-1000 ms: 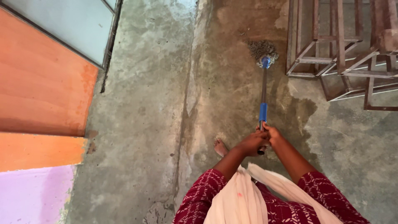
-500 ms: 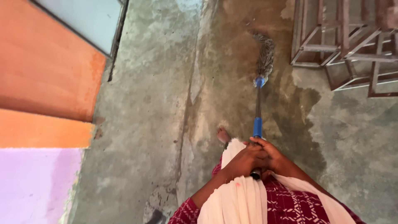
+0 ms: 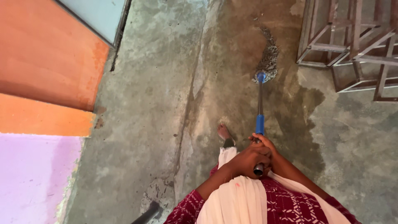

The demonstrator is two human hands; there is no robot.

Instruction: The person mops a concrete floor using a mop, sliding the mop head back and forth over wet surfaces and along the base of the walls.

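Note:
Both of my hands grip the top end of a mop handle [image 3: 260, 108], a grey metal pole with blue sleeves. My left hand [image 3: 247, 159] wraps the pole's end, and my right hand [image 3: 265, 145] closes over it just beside. The grey string mop head [image 3: 268, 58] lies stretched out on the wet, dark patch of concrete floor [image 3: 232, 74] ahead of me. My bare foot [image 3: 224, 133] stands left of the pole.
Rusty metal frame furniture [image 3: 352, 45] stands at the upper right, close to the mop head. An orange and purple wall [image 3: 41, 83] with a pale blue door runs along the left. A dark object [image 3: 147, 213] pokes in at the bottom edge.
The mop head went from bunched to dragged out in a long trail as I pulled the handle toward my body. My hands came closer to my chest.

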